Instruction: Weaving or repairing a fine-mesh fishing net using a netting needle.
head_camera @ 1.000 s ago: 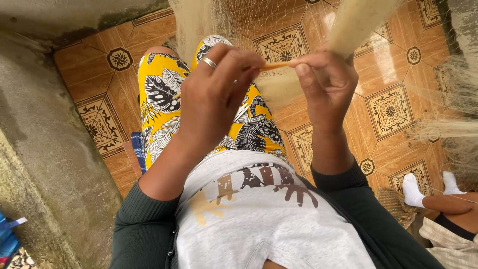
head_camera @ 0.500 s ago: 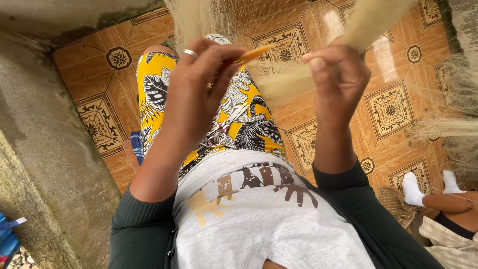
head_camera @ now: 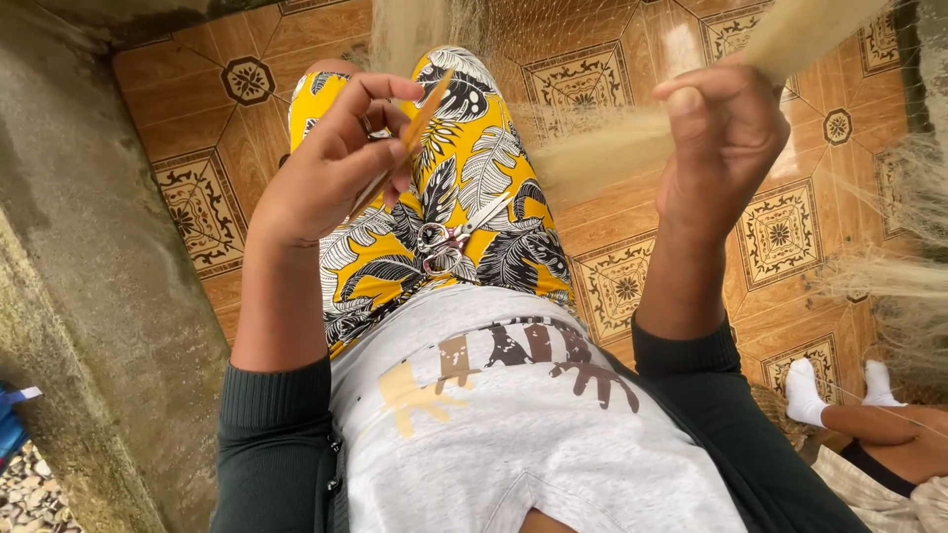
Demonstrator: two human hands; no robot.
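Since the earlier frame the hands have drawn apart: the left hand [head_camera: 326, 173] has dropped toward centre-left, the right hand [head_camera: 726, 133] stayed upper right. The pale netting [head_camera: 602, 148] stretches between them; holding it taut should help. The right grip is clenched on the netting, the left pinches a thin yellow netting needle [head_camera: 415, 128]. No containers show.

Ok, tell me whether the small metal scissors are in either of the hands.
No: the small metal scissors lie on the yellow leaf-print lap, apart from both hands.
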